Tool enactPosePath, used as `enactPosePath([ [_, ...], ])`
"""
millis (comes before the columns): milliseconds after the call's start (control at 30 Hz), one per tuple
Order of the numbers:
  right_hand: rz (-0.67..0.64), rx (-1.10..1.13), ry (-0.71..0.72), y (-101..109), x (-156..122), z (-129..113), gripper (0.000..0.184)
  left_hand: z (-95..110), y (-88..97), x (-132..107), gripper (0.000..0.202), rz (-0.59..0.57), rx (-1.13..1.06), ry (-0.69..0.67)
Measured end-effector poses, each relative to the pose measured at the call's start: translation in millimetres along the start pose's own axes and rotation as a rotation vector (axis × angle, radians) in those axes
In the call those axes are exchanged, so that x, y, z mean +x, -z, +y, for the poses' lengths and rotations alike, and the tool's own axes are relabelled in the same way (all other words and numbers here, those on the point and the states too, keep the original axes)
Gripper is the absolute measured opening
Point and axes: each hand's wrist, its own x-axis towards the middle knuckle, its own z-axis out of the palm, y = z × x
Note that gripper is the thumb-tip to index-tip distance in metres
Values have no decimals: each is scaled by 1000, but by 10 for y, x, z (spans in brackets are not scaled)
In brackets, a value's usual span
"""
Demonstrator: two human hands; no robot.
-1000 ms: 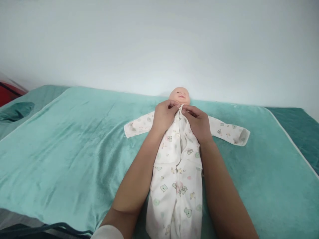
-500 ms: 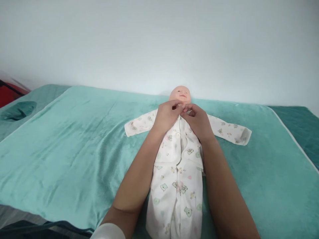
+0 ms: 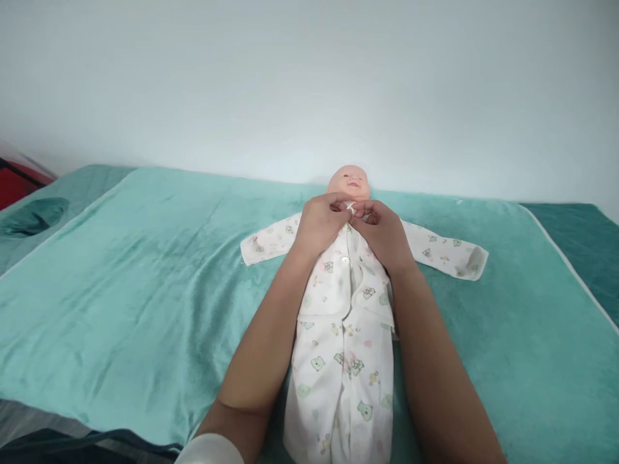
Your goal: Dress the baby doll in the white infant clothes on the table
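A baby doll (image 3: 349, 177) lies on its back, dressed in a white jacket (image 3: 329, 283) with small animal prints and matching trousers (image 3: 314, 386). Its sleeves stretch out to both sides. At the doll's neck, my left hand (image 3: 322, 222) pinches the jacket's collar edge from the left. From the right, my right hand (image 3: 382, 232) grips the other collar edge, and the fingertips of both hands nearly meet. A bit of white fabric shows between them. Lower on the chest a button (image 3: 345, 260) is visible. My fingers cover most of the neckline.
Under the doll a light green plush blanket (image 3: 145, 290) is spread over a darker green cover (image 3: 580, 238). A white wall (image 3: 309, 84) rises just behind the doll's head. Something red (image 3: 17, 183) stands at the far left.
Both hands stay at the collar. My left fingers have shifted slightly left, and a little white fabric now shows between the fingertips.
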Motion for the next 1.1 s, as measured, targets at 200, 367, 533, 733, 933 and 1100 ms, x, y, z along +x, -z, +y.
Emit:
enactPosePath([
  [200,-8,26,-25,-2,-1,-4,24,-26,11,14,34,-20,46,-29],
  [367,29,63,-20,-11,-4,53,21,-39,8,26,30,11,111,-72],
  [533,91,23,3,-26,-21,57,20,-8,-7,1,20,51,249,-131],
  [733,122,-74,90,-50,-14,72,21,18,-37,-19,4,100,289,-85],
  [933,119,-72,68,-52,-7,82,20,34,-33,-14,10,108,338,-61],
  [1100,113,-52,49,-45,-13,70,21,37,-25,-1,10,113,329,-66],
])
